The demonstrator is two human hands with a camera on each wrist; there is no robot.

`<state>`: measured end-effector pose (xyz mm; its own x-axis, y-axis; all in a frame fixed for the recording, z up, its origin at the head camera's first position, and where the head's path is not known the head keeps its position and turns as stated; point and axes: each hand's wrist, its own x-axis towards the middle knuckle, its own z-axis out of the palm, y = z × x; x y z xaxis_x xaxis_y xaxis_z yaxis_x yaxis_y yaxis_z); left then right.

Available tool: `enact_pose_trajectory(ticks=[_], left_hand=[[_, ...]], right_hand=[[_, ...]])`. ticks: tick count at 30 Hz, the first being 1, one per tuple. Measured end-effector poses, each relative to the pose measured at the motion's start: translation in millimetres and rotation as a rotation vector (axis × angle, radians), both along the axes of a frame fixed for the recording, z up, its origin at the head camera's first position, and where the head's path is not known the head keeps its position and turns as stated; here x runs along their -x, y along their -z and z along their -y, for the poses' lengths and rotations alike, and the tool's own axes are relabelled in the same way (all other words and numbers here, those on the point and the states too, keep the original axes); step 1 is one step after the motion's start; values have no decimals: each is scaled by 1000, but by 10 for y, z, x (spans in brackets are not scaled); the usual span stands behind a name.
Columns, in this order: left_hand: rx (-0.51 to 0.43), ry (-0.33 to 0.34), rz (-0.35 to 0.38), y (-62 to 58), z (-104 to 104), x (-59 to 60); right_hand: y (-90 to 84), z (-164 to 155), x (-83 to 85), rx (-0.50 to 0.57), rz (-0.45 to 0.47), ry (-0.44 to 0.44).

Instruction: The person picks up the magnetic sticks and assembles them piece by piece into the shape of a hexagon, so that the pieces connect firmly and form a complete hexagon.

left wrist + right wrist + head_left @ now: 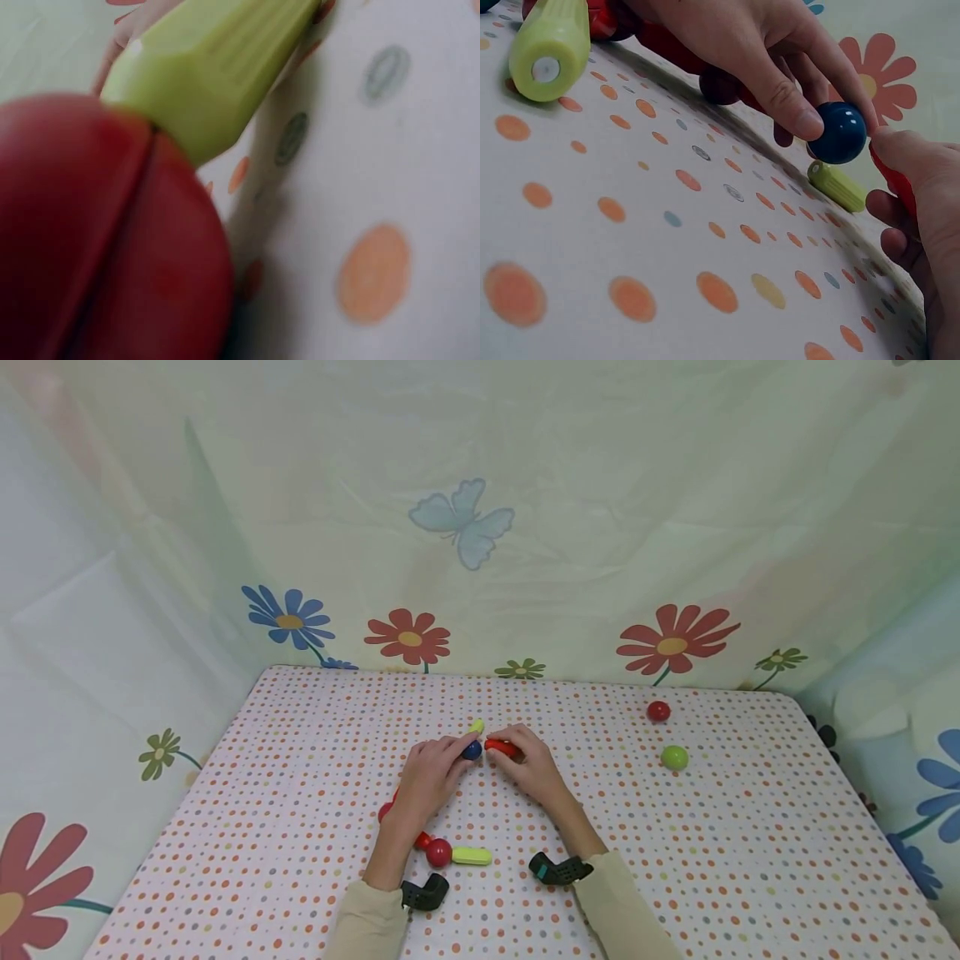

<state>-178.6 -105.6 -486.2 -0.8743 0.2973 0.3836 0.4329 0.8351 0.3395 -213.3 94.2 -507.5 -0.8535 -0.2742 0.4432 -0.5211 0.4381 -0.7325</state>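
Blue ball [840, 133]: round, glossy, dark. Red rod [502, 747]: slim, partly hidden by fingers. Left hand [431, 777]: grip narrow, blue ball pinched between thumb and fingers. Right hand [532, 770]: grip holding red rod, end facing blue ball, just beside it. Green rod [836, 187]: on dotted tabletop [300, 793], near blue ball.

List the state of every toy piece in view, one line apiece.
Blue ball: pinched by left hand
Red rod: gripped by right hand
Far lime rod: lying on the tablecloth
Near lime rod: joined to near red ball
Far red ball: loose
Green ball: loose
Other red pieces: partly hidden by left forearm
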Motion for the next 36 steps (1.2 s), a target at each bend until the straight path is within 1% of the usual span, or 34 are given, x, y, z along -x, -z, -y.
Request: enact_pose_trajectory(ticks=[10,18,24,31,36], left_hand=[[4,-11,9,31,-7,19],[-1,0,-2,20,-4,15],[-6,6,8,26,4,16],[-12,11,9,34,3,21],[-11,11,11,29,0,14]], right_hand=[[11,20,0,-7,13,-13],[7,18,-7,-6,0,-24],[7,21,-12,-6,-20,-36],[20,13,-4,-3,9,-48],[34,10,-2,-5,-9,-46]])
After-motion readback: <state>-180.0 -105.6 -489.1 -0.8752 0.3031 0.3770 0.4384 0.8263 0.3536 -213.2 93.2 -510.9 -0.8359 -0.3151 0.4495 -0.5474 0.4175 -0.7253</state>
